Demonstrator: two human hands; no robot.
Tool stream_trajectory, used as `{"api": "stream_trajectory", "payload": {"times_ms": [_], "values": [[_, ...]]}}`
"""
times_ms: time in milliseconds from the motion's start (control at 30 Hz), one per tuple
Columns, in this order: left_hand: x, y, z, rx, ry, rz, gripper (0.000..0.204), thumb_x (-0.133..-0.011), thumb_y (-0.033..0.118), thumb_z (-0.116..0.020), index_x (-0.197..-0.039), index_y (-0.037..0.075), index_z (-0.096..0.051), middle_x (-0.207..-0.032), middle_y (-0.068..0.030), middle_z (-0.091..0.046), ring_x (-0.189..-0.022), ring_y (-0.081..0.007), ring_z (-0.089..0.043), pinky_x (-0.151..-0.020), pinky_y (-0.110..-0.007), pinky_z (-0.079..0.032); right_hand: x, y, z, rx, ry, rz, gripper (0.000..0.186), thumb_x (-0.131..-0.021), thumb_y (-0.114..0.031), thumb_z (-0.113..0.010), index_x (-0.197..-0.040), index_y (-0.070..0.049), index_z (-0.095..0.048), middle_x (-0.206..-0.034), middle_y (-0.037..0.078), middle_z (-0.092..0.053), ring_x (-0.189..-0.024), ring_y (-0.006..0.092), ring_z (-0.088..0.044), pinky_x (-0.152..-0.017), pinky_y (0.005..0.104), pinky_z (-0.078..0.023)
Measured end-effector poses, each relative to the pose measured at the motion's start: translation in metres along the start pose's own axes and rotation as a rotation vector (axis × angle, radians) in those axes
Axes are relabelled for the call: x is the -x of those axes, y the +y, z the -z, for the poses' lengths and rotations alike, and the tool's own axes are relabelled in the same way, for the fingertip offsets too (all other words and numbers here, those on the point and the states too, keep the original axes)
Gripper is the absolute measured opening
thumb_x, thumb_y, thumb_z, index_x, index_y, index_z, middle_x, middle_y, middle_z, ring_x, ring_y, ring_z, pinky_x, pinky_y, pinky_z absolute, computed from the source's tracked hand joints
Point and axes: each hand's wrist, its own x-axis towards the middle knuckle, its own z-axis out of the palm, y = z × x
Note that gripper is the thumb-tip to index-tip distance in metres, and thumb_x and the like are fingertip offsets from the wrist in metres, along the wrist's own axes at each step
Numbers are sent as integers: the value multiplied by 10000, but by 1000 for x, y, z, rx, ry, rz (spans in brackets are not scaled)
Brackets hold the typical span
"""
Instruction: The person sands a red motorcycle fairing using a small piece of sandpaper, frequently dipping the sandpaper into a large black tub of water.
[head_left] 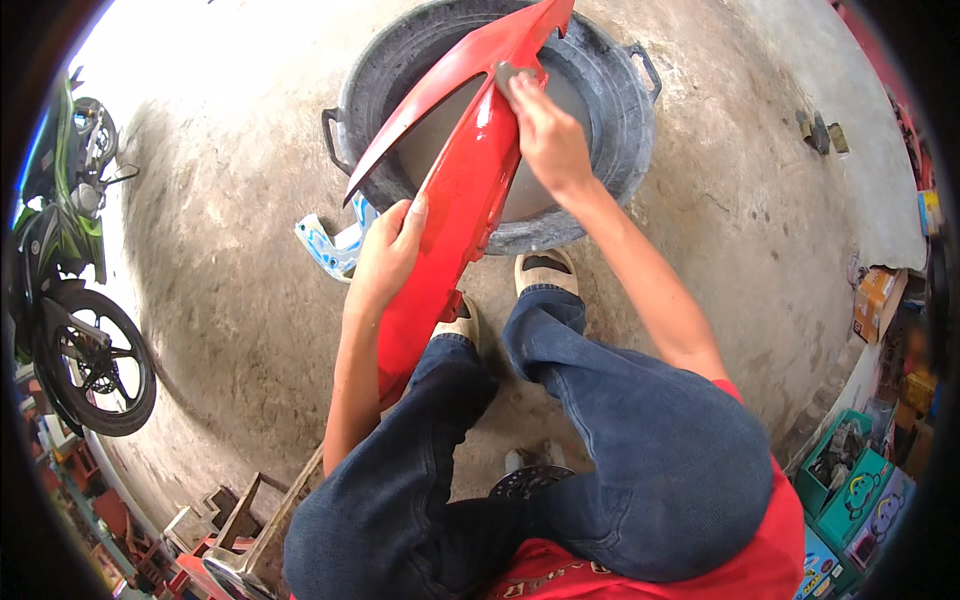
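Left hand point(385, 255): closed around the left edge of a red panel point(455, 200), about halfway along it, thumb on the glossy face and fingers curled behind.
Right hand point(545, 135): pressing a small grey pad point(505, 75) flat against the upper part of the panel, fingers bent over the pad.
Hands together: well apart, one low on the panel and one high, both in contact with it.
Red panel: a long, curved, shiny piece of motorcycle bodywork, tilted, its lower end down by the person's knees and its pointed upper end reaching over a basin point(610, 120).
Basin: round, black, made from what looks like old tyre rubber, with a handle on each side; it sits on the concrete floor point(230, 250) right in front of the person's feet. What it holds is hard to make out.
Legs: in dark blue jeans point(640, 440), bent, with light shoes point(547, 272) touching the near rim of the basin.
White and blue part point(335, 245): lies on the floor just left of the basin, beside the left hand.
Motorcycle point(70, 270): green and black, parked at the far left edge.
Boxes point(850, 490): green and blue cartons at the lower right.
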Motion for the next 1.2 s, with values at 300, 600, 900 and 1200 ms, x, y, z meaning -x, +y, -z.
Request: {"api": "stream_trajectory", "payload": {"times_ms": [300,600,900,1200], "values": [[0,-2,3,-49,-9,-2,474,-1121,382,-535,-867,-15,-582,-739,28,-432,-737,-71,-406,-639,-303,-385,11,-3,7,175,-20,232,414,-962,-53,-536,-1353,14,-655,-1341,198,-695,-1271,325,-671,-1035,409,-585],[3,-4,5,-40,1,-10,479,-1121,367,-524,-883,-47,-559,-713,-46,-444,-719,-113,-426,-640,-352,-404,34,-27,9,104,-96,304,397,-934,-33,-577,-1317,9,-675,-1358,187,-692,-1267,321,-676,-1028,406,-590],[3,-9,6,25,-11,-15,465,-1127,354,-521,-875,-35,-556,-735,-8,-449,-729,-94,-419,-637,-334,-393,32,-38,13,68,-166,411,397,-961,-87,-567,-1338,-21,-676,-1365,182,-692,-1263,302,-684,-1029,393,-591],[0,-12,6,-9,20,-83,494,-1132,353,-501,-847,-50,-513,-688,-69,-420,-688,-131,-401,-620,-380,-396,46,-63,16,-5,-209,383,379,-957,-182,-616,-1307,-62,-701,-1380,101,-695,-1303,271,-652,-1089,406,-538]]}}
